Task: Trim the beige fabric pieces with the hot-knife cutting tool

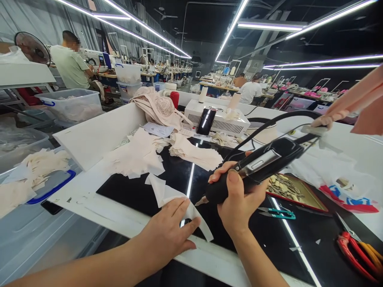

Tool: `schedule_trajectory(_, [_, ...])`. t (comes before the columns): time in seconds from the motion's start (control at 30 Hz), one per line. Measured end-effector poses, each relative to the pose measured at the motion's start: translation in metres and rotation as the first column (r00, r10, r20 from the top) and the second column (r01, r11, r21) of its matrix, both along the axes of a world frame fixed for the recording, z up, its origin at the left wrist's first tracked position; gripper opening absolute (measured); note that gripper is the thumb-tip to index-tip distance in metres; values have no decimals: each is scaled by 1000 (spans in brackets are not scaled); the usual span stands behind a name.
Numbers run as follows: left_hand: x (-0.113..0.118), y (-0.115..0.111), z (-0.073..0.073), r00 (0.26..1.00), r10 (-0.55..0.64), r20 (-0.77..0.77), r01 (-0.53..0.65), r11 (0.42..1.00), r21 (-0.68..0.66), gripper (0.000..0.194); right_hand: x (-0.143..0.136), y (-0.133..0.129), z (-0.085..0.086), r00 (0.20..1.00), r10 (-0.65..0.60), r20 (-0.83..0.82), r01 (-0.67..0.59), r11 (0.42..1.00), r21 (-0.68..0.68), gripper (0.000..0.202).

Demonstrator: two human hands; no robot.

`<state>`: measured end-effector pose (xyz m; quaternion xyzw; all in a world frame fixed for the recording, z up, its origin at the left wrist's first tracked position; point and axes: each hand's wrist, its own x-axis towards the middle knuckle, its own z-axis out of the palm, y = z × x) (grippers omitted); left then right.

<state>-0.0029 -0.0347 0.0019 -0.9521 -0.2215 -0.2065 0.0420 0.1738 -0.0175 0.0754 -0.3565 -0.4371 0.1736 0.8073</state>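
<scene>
My left hand [172, 225] lies on a curved piece of pale fabric [160, 189], fingers stretched out over it against the glossy black tabletop [176, 175]. Closed around a black corded handheld tool [254, 165] is my right hand [239, 199]. The tool's pointed metal tip [202, 201] angles down beside my left fingertips, close to the fabric; I cannot tell whether it touches. Beyond the left hand lies a heap of cut fabric pieces [136, 155]. A stack of fabric strips [194, 153] sits to its right.
Teal thread snips [278, 213] and red-handled scissors [348, 239] lie at right, near a tray [314, 199] of small metal parts. A phone [206, 121] leans on a white vented box [220, 115]. The tool's cable [278, 115] arches overhead. A person [68, 65] sits far left.
</scene>
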Motion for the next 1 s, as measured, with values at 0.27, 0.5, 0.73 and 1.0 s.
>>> schedule_trajectory(0.27, [2,-1,-7,999,-10,36,10,1000,-5,77,-3,2,1,1000,-6,13,6,1000,-8,37])
schedule_trajectory(0.5, [2,-1,-6,999,0,48,0,1000,-5,76,-6,12,1,1000,20,6,-20,999,45,36])
schedule_trajectory(0.73, [3,-3,-4,999,1,33,0,1000,-20,75,-6,15,-2,1000,0,16,0,1000,21,32])
schedule_trajectory(1.0, [-16,22,20,998,-57,7,57,998,-8,29,1,9,8,999,-17,37,16,1000,12,35])
